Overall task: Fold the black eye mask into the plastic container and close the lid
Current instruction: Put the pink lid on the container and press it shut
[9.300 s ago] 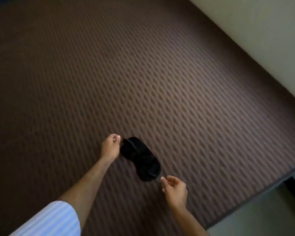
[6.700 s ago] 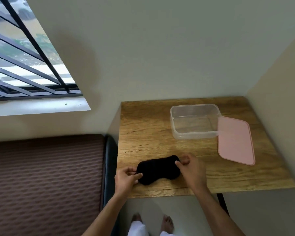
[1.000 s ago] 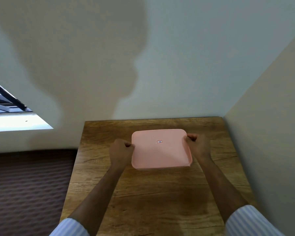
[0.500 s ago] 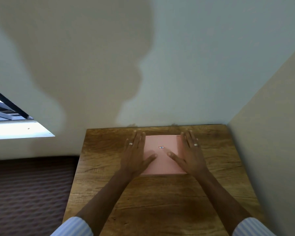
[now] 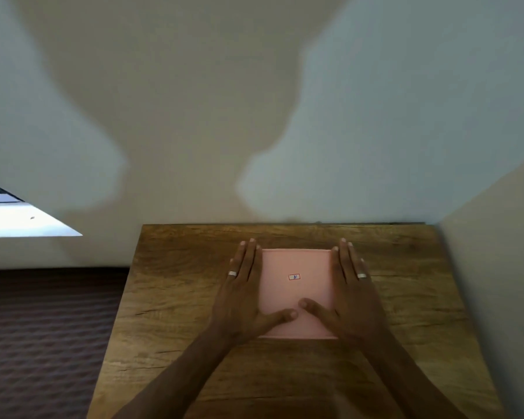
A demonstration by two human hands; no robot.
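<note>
The pink lid [image 5: 297,293] lies flat on top of the plastic container at the middle of the wooden table [image 5: 170,297]. A small sticker marks the lid's centre. My left hand [image 5: 244,293] rests flat on the lid's left side, fingers straight and together. My right hand [image 5: 350,293] lies flat on the lid's right side in the same way. Both thumbs point inward over the lid's near part. The container body and the black eye mask are hidden under the lid.
The table stands in a corner, with a wall behind it and another wall [image 5: 496,267] on its right. A dark brown patterned seat [image 5: 43,334] lies to the left, below a bright window sill [image 5: 22,222].
A second ago both hands gripped the lid's side edges with closed fingers. They have since opened and now lie flat on top of the lid, a little further apart than half a second ago.
</note>
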